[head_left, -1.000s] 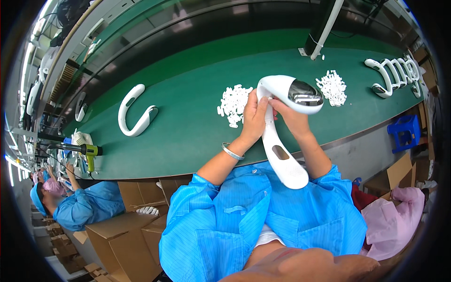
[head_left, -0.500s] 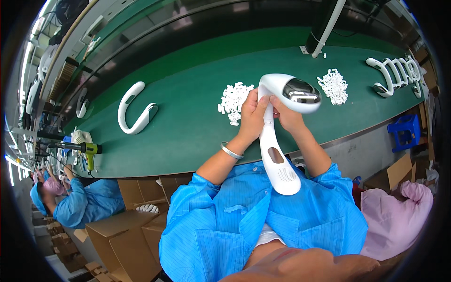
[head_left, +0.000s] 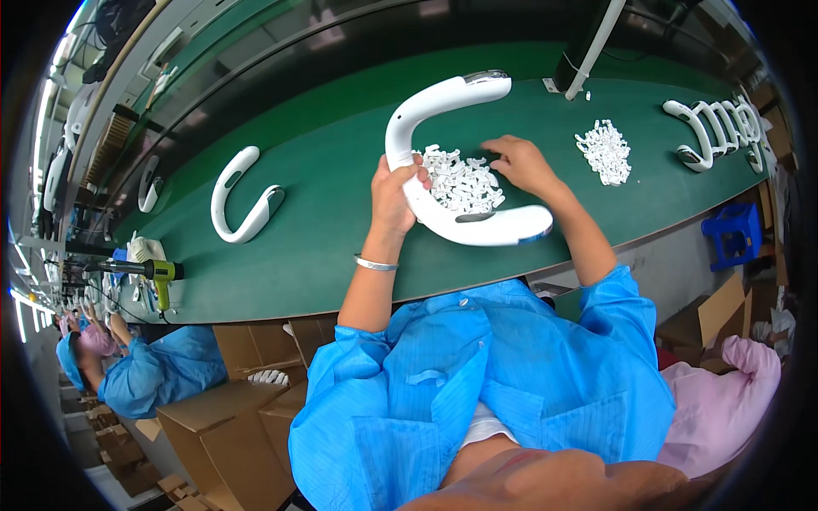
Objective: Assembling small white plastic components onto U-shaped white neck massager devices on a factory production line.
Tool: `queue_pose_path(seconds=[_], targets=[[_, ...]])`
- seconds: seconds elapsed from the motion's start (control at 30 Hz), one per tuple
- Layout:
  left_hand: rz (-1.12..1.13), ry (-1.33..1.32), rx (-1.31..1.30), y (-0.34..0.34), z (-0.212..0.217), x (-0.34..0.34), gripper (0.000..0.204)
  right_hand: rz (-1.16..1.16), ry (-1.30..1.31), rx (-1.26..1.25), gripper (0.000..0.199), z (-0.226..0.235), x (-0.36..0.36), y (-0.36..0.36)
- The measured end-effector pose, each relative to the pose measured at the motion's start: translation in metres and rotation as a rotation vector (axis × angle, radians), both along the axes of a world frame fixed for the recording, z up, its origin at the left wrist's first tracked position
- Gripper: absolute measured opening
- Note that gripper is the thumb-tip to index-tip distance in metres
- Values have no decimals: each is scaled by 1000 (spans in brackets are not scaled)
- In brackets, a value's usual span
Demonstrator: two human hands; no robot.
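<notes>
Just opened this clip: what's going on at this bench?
A person's left hand grips a white C-shaped device over the green bench. The right hand is off the device, beside a pile of small white parts. A second pile lies farther right, and another such device lies to the left.

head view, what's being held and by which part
The left hand grips the white C-shaped device at its curved middle; nothing shows in the right hand.

C-shaped device [head_left: 400, 134] in left grip [head_left: 393, 198], white pieces [head_left: 464, 184], green table [head_left: 324, 255]
</notes>
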State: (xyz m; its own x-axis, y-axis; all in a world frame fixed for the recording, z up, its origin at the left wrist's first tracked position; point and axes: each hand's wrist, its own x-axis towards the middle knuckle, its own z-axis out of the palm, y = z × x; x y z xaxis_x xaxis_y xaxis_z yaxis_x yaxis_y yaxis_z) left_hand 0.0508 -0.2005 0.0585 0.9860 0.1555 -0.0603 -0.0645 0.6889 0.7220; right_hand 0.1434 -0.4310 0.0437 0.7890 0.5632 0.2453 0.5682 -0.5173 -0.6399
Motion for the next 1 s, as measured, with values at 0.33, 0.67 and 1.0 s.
queue_pose_path(seconds=[0.33,0.67,1.0], targets=[[-31,146,-130,-4,13,-15,27,-63,208,-20,9,0,10,20],[-192,-80,42,-13,-6,-1,34,173,816,547,9,57,-61,44],[30,-47,-25,-42,18,-10,15,19,323,283,13,78,-73,54]])
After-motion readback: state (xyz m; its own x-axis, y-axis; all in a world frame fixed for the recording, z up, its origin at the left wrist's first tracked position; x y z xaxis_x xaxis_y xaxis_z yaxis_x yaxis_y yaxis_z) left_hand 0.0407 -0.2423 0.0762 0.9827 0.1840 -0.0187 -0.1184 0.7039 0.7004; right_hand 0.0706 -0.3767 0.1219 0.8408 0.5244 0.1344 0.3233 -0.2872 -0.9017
